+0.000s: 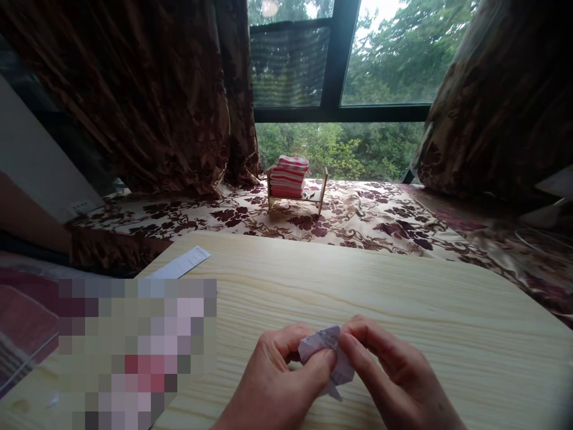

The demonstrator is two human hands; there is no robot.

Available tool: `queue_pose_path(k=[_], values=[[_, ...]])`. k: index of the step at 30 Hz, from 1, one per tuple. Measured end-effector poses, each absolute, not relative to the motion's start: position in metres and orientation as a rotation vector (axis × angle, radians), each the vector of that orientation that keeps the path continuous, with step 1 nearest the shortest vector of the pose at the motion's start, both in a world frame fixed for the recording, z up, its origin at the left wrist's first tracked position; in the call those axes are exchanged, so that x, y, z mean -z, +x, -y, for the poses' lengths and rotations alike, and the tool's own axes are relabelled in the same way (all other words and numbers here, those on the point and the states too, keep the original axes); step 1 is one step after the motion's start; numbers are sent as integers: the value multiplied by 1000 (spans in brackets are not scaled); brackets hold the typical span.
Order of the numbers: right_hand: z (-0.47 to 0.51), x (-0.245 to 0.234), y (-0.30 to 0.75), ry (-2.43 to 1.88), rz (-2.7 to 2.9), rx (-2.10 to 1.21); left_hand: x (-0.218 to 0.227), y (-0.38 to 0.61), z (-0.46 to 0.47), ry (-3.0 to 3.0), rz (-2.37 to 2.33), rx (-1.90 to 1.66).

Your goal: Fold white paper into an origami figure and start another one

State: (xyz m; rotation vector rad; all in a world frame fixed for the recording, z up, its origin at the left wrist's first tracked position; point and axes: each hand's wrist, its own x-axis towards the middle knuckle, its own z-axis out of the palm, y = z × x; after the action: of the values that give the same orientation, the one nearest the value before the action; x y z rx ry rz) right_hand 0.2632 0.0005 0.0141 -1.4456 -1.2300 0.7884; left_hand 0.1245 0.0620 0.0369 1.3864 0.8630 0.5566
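Note:
Between my two hands is a small piece of folded white paper (pixel 323 339) with faint dark marks on it. My left hand (pixel 286 370) pinches it, the thumb pressed across its front. On the paper's right edge, the thumb and index finger of my right hand (pixel 389 364) are closed together. A pointed corner of the paper sticks out below my left thumb. Both hands are just above the pale wooden table (pixel 250 280) near its front. Part of the paper is hidden behind the fingers.
A white printed paper strip (pixel 181 263) lies at the table's left edge, beside a pixelated area. Beyond the table, a small wooden stand (pixel 317 197) holds a stack of red-and-white striped cloths (pixel 289 177) on a flowered cover (pixel 224 218). Dark curtains (pixel 179 89) frame the window.

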Motion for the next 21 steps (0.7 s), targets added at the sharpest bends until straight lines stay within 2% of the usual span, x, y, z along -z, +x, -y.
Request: queue_pose_path(k=[16, 21], values=[[3, -19, 256, -1465, 1315, -695, -31, 121, -61, 1472, -960, -636], [2, -20, 261, -1500, 1276, -809, -32, 123, -61, 1301, -917, -651]])
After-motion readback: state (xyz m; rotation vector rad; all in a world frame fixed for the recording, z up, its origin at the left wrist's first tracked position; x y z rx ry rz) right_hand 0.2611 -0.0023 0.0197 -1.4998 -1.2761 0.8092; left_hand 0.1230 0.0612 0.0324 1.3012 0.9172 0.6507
